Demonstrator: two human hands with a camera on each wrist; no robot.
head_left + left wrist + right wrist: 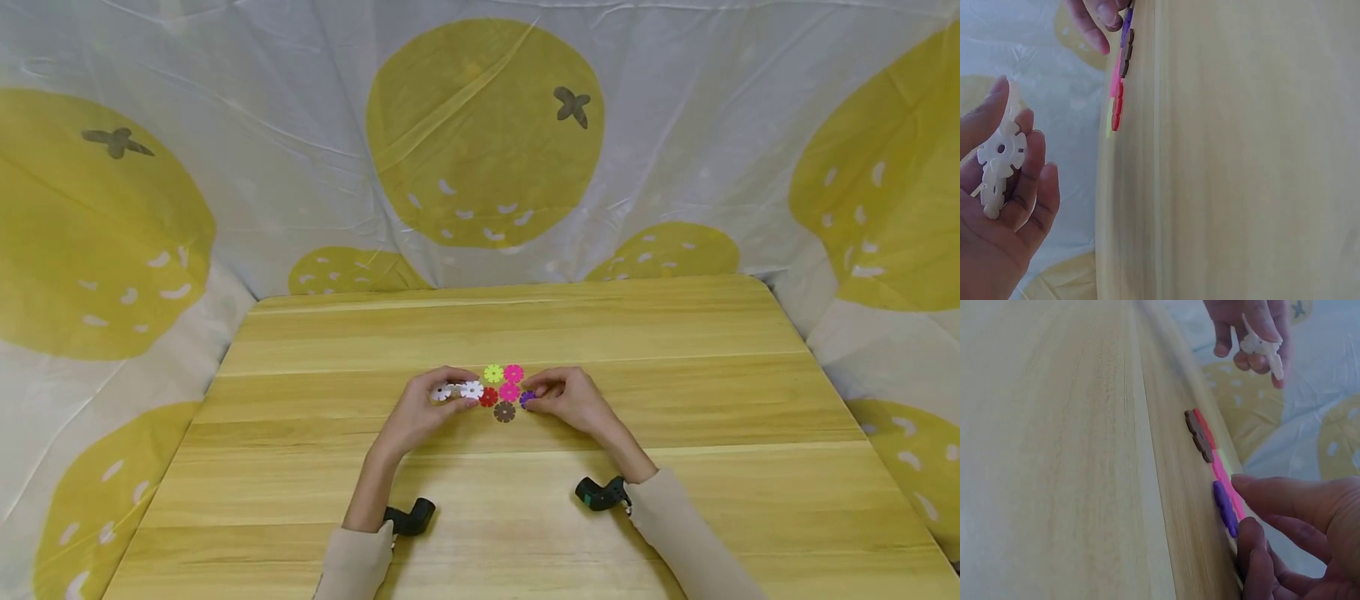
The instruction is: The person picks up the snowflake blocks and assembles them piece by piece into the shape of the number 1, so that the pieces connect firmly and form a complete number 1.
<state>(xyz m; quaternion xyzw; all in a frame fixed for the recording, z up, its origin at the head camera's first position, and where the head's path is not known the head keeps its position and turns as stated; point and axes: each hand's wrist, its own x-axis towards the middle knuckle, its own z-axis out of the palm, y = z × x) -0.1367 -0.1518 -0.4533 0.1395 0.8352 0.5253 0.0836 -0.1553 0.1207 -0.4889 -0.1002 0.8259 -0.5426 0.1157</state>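
Note:
My left hand (417,408) holds several white, notched plastic snowflake discs (472,389) joined in a small piece; in the left wrist view the thumb and fingers are around the white piece (1001,150), raised off the table. My right hand (576,402) reaches over a purple disc (1225,509), its bent fingertips close beside it; whether they touch it I cannot tell. Between the hands lie loose discs: a yellow-green disc (493,373), a pink disc (513,373), a second pink disc (509,392), a red disc (489,397) and a brown disc (505,412).
The wooden table (495,508) has its far edge against a hanging cloth (480,133) printed with yellow fruit. A black wrist camera (412,518) sits at the left wrist, another black camera (600,494) at the right.

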